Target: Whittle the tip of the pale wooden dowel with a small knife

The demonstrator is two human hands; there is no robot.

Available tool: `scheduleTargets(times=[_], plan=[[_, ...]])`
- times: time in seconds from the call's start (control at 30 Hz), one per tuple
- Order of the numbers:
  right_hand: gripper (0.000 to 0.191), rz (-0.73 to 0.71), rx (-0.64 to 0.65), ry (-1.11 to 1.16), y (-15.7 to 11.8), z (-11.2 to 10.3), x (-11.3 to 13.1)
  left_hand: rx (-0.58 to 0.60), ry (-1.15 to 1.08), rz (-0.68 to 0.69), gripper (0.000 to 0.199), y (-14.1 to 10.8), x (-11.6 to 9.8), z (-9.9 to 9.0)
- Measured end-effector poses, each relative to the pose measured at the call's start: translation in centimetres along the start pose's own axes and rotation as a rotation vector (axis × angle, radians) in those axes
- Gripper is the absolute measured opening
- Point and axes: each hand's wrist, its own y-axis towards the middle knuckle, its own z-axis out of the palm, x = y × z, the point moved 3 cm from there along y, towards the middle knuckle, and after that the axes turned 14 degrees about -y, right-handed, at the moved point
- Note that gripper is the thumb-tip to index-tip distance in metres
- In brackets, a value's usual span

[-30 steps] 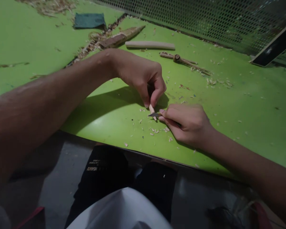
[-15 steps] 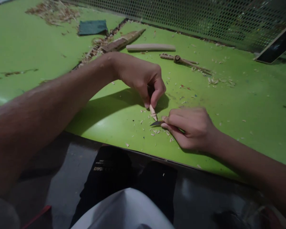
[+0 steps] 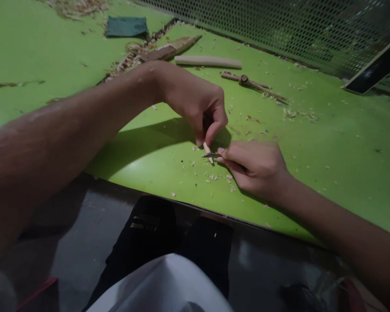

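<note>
Between thumb and fingertips, my left hand (image 3: 204,106) pinches the upper end of a small pale wooden piece (image 3: 210,159), whose narrow end points toward the table's front edge. My right hand (image 3: 256,167) is closed around a small knife, its fingers hiding the handle. The dark knife blade (image 3: 210,155) points left and lies across the wooden piece, close to its lower tip. Small wood shavings (image 3: 213,177) are scattered on the green table (image 3: 143,173) just below the piece.
Farther back lie a pale wooden stick (image 3: 208,61), a pointed brown wood piece (image 3: 172,49), forked twigs (image 3: 255,85) and a dark green cloth-like patch (image 3: 126,27). Shavings gather at the table seam and upper left. A perforated metal panel (image 3: 263,30) rises along the back.
The knife in my right hand has moved up, from below the wooden piece's tip to across the piece. My left hand keeps its pinch. The view has shifted slightly.
</note>
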Motion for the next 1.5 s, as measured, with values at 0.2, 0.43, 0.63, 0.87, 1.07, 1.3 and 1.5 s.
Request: scheduleTargets(times=[0.2,0.43,0.63,0.87,1.07,1.3,1.5], plan=[[0.024,-0.020,0.008,0.041,-0.1,0.1,-0.2,-0.008,-0.010,0.064,0.025,0.1,0.3,-0.3],[0.025,-0.010,0.081,0.019,-0.1,-0.2,-0.3,-0.024,0.003,0.059,0.027,0.1,0.5,-0.3],[0.024,-0.048,0.080,0.010,-0.5,-0.6,-0.4,-0.018,0.000,0.039,0.040,0.1,0.6,-0.5],[0.027,-0.016,0.115,0.082,-0.9,-0.7,-0.6,-0.018,0.000,0.047,0.028,0.1,0.6,-0.5],[0.026,0.069,0.114,0.095,-0.3,-0.3,-0.9,0.018,0.002,-0.019,0.022,0.2,0.2,-0.1],[0.028,0.015,0.118,0.031,0.4,-0.1,-0.5,0.034,-0.037,0.003,0.020,0.2,-0.1,0.1],[0.022,-0.008,0.106,0.083,0.3,0.0,-0.5,0.014,-0.041,0.000,0.018,0.2,0.1,0.0]])
